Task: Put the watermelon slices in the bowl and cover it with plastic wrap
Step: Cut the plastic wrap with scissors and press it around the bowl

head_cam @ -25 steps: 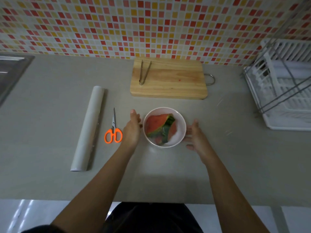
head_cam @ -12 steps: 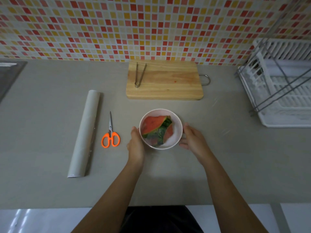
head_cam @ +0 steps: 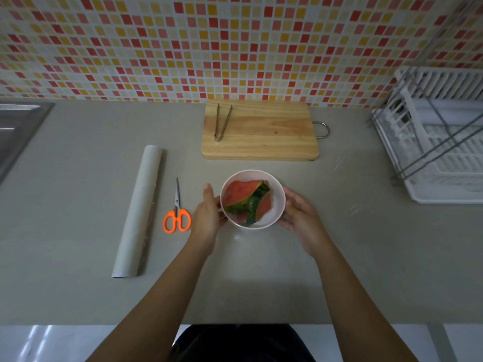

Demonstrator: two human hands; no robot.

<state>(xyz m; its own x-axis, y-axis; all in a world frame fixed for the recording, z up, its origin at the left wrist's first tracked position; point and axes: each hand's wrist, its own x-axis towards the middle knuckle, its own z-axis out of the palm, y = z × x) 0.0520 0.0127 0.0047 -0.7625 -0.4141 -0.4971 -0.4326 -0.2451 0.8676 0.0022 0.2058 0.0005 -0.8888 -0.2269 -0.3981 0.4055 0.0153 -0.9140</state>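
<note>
open counter [head_cam: 366,244] right of bowl [head_cam: 273,216]; scissors [head_cam: 177,214] just left, cutting board [head_cam: 266,134] behind

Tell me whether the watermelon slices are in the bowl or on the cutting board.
In the bowl: watermelon slices lie inside its rim; the cutting board holds only tongs.

Grey counter [head_cam: 78,205] with wrap roll [head_cam: 138,210], orange scissors [head_cam: 177,212], wooden cutting board [head_cam: 266,134], white dish rack [head_cam: 444,165].

The bowl [head_cam: 277,205] stands on the bench [head_cam: 78,184] with the watermelon slices [head_cam: 241,195] in it, between the left hand [head_cam: 206,218] and the right hand [head_cam: 300,218]. To its left lie the scissors [head_cam: 177,214], then the plastic wrap roll [head_cam: 138,212]. Behind it lies the cutting board [head_cam: 266,131] with the tongs [head_cam: 222,122] on it. The dish rack [head_cam: 441,152] stands far right.
</note>
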